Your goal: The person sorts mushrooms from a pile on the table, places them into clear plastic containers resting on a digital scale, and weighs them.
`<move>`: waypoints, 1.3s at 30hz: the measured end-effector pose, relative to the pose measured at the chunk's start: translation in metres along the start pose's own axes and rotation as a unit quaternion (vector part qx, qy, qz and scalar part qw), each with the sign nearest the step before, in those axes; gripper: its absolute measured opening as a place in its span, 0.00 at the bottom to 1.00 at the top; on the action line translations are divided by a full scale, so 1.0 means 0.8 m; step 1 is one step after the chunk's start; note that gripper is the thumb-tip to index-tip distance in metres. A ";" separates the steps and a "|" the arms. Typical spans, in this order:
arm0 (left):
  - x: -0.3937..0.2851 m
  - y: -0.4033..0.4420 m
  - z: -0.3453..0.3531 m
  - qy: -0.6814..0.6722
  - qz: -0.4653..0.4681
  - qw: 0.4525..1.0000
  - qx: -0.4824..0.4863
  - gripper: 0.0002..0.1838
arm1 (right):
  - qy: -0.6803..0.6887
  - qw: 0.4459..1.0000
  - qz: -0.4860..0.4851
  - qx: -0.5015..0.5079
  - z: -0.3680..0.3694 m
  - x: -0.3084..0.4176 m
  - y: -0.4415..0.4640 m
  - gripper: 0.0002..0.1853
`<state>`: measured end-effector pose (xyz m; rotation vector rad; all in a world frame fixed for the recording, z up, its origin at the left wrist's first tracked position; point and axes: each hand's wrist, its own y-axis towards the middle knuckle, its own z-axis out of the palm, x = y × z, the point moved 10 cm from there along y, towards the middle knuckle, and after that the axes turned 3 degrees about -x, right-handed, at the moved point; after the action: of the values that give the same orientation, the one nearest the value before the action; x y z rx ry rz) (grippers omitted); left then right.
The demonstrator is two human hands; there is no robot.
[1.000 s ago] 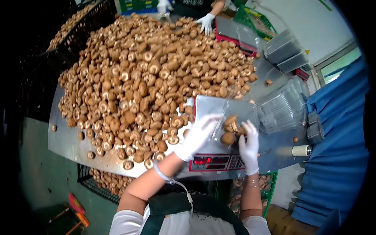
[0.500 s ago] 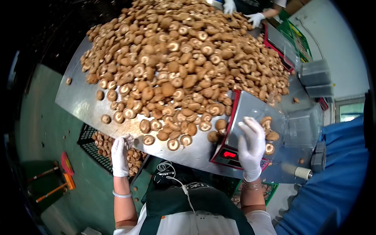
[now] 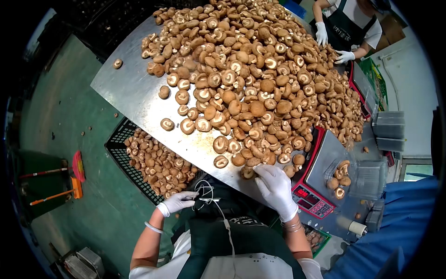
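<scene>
Spreading over a silver sheet-metal table, the heap of brown-capped mushrooms reaches its near edge. The white-gloved left hand hangs farther off, fingers parted, seemingly empty. Just left of the bent fingertips of the nearer, white-gloved right hand lies a round brown mushroom; whether they grip it cannot be told.

Brown mushrooms lie heaped on the metal table, some pale undersides up.
</scene>
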<state>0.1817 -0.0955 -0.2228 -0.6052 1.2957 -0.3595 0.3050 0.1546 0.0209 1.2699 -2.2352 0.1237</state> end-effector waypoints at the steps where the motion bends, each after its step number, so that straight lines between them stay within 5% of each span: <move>1: 0.002 0.006 0.005 -0.018 0.005 1.000 0.012 0.20 | 0.001 1.000 0.000 0.007 0.005 0.003 -0.002 0.15; 5: -0.015 0.037 0.021 0.040 0.022 0.999 0.018 0.18 | 0.003 1.000 0.015 0.013 0.013 0.009 -0.012 0.14; 12: -0.109 0.039 0.027 0.368 0.177 0.912 0.035 0.16 | -0.004 0.999 0.051 0.008 0.016 0.007 -0.036 0.14; 16: -0.164 0.032 -0.067 0.437 0.090 0.891 -0.085 0.16 | -0.013 0.996 0.084 0.007 0.015 -0.006 -0.059 0.14; 19: -0.218 0.021 -0.103 0.347 0.154 0.899 -0.220 0.12 | -0.023 0.995 0.101 -0.002 0.018 -0.012 -0.073 0.13; 22: -0.251 0.027 -0.107 0.274 0.237 0.893 -0.269 0.11 | -0.026 0.994 0.110 -0.007 0.024 -0.018 -0.084 0.13; 24: -0.258 0.034 -0.102 0.189 0.206 0.920 -0.274 0.11 | -0.036 0.994 0.100 -0.006 0.028 -0.020 -0.088 0.14; 30: -0.268 0.027 -0.110 0.253 0.251 0.869 -0.342 0.11 | -0.039 0.996 0.077 -0.032 0.022 -0.045 -0.054 0.12; 33: -0.260 0.023 -0.135 0.233 0.243 0.867 -0.367 0.10 | 0.037 0.992 0.117 0.009 0.016 -0.058 0.001 0.15; 39: -0.289 0.038 -0.145 0.190 0.282 0.865 -0.370 0.10 | 0.152 0.980 0.104 -0.075 0.037 -0.085 0.134 0.14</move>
<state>0.0096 0.0350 -0.0769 -0.7716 1.9339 0.5709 0.2315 0.2548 -0.0185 0.8709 -2.0623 0.2081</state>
